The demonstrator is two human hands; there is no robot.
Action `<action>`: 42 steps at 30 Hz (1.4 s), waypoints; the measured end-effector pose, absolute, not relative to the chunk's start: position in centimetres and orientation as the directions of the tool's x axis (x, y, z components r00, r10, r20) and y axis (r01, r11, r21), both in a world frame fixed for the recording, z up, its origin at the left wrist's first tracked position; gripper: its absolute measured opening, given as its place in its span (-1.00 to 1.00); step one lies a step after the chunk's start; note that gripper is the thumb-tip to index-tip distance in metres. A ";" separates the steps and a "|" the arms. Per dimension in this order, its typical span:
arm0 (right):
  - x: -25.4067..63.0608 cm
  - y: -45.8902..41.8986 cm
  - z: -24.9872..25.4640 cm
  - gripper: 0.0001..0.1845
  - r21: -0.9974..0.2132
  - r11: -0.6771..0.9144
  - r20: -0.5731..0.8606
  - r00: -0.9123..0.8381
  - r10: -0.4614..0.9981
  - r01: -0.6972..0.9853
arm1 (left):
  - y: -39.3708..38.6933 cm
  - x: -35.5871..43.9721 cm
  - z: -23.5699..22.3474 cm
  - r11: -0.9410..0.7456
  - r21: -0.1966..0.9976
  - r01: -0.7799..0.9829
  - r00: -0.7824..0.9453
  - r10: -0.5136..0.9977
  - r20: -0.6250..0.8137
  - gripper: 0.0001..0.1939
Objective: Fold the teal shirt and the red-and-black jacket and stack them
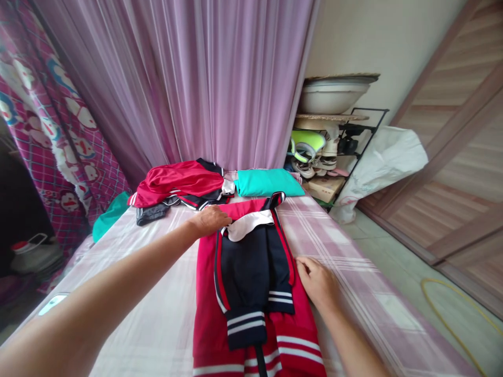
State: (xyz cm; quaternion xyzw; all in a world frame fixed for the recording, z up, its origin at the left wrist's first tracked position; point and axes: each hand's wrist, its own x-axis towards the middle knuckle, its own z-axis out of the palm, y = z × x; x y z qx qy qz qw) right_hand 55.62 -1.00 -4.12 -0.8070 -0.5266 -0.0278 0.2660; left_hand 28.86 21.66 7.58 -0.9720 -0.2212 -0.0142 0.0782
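Observation:
A red and navy track jacket [247, 272] lies lengthwise on the bed. Its navy sleeves are folded inward over the red body, their white-striped cuffs toward me. My left hand [212, 220] is closed on the jacket's upper left edge, beside a white patch near the collar. Halfway down the right side, my right hand [318, 280] has curled fingers gripping the red edge. Some fingertips of both hands are hidden. The collar end stands slightly raised at the top right.
A crumpled red and navy garment [181, 183] and a folded teal cloth [269, 182] lie at the bed's far end. A shoe rack [363, 139] stands beyond the right corner, near a white plastic bag [387, 162]. A phone [54, 303] rests at the left edge.

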 end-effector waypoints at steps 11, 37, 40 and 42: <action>55.5 -1.0 -3.9 -0.62 -0.503 -0.320 0.266 0.496 0.826 0.803 | 30.1 28.3 12.6 -0.214 0.322 0.922 0.143 0.963 0.230 -0.39; 53.5 15.4 6.2 -0.59 -0.178 -0.178 0.223 0.216 0.950 0.968 | 13.6 21.0 -2.9 -0.379 0.695 0.611 0.243 0.925 0.292 -0.57; 52.4 20.1 6.3 -0.54 -0.051 -0.171 0.154 0.177 0.972 0.984 | 13.6 21.0 -3.2 -0.389 0.707 0.590 0.236 0.921 0.310 -0.58; 52.0 22.5 5.8 -0.51 0.002 -0.194 0.093 0.193 0.977 0.981 | 13.6 21.1 -3.3 -0.388 0.715 0.582 0.225 0.921 0.317 -0.59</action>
